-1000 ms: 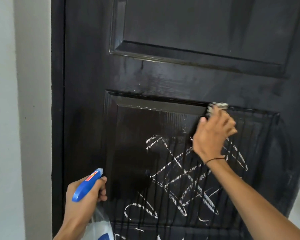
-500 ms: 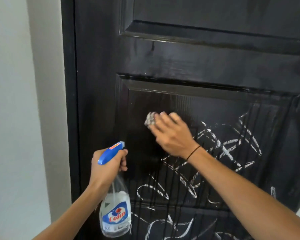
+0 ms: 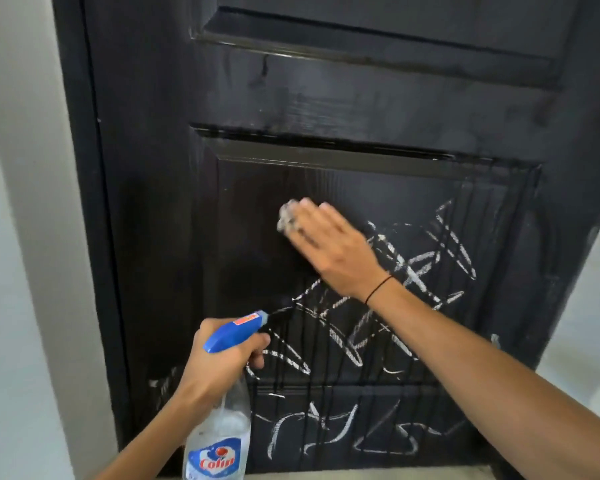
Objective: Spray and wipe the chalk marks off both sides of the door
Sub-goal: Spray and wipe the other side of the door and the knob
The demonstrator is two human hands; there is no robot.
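A black panelled door (image 3: 343,98) fills the view. White chalk marks (image 3: 357,327) cover the lower panel, streaked with wet drips. My right hand (image 3: 329,247) lies flat against the panel, fingers straight, pressing a crumpled grey-white cloth (image 3: 288,216) under its fingertips at the upper left of the marks. My left hand (image 3: 219,365) grips the neck of a clear spray bottle (image 3: 222,427) with a blue trigger head (image 3: 236,329), its nozzle pointing at the chalk. The door above the marks looks wet and wiped.
The black door frame (image 3: 87,202) meets a white wall (image 3: 18,271) on the left. Pale wall or floor (image 3: 586,306) shows past the door's right edge. A light floor strip (image 3: 326,476) lies below the door.
My right hand swept the cloth from the panel's upper right down to its left middle. My left hand with the bottle rose nearer the chalk. The view tilted down, showing more marks below.
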